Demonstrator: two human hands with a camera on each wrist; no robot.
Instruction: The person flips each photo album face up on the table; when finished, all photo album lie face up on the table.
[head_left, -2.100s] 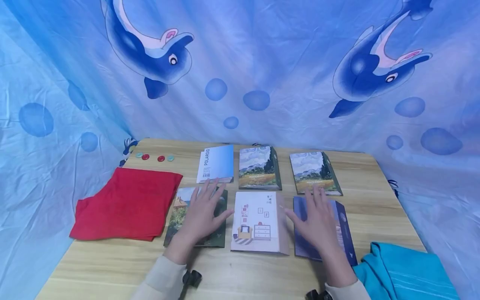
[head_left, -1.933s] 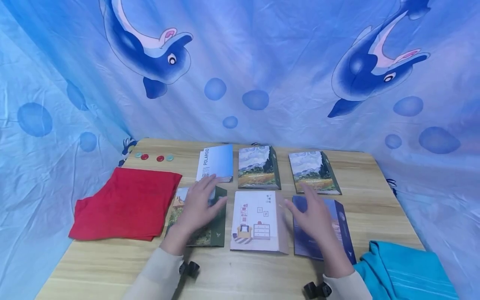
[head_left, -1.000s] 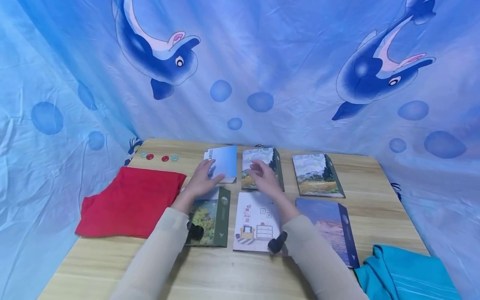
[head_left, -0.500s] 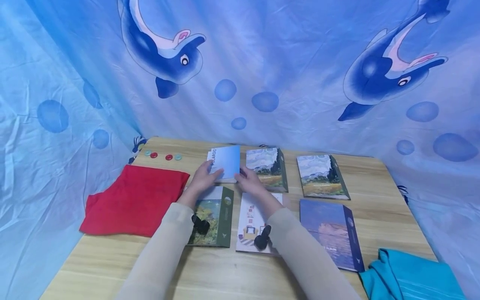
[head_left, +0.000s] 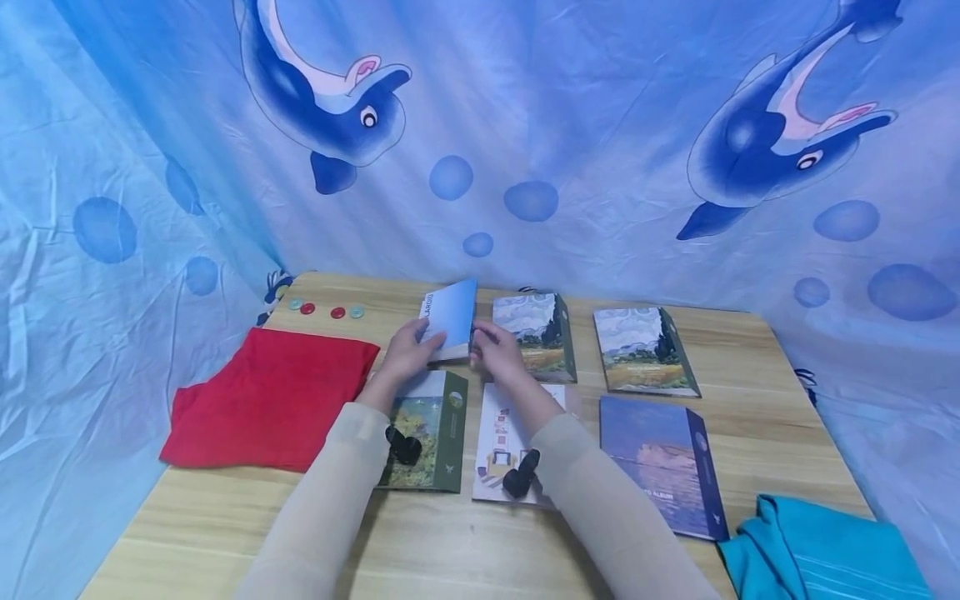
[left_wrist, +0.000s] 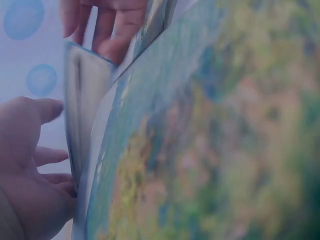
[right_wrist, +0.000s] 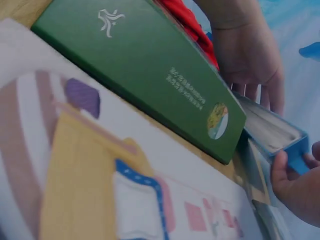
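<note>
A small light-blue photo album (head_left: 450,315), lettered "LAROID" where it shows, is held at the back left of the table with its right side tipped up. My left hand (head_left: 403,357) holds its left side, thumb on the cover. On the opposite side, my right hand (head_left: 498,354) pinches the lower right edge between thumb and fingers. In the right wrist view the page block of the blue album (right_wrist: 272,127) faces the camera, with my right thumb at its corner. The left wrist view shows both hands about it; the left fingertips are partly hidden behind the album.
Beside it lie two landscape-cover albums (head_left: 525,329). In front are a green album (head_left: 450,433), a white room-picture album (head_left: 491,421) partly under my right forearm, and a purple album (head_left: 660,467). Red cloth (head_left: 262,400), teal cloth (head_left: 832,550) and several small discs (head_left: 338,312) lie around.
Both hands have moved from above the front-row albums to the blue album at the back left. They have taken hold of it, and its right side has risen in the last half second.
</note>
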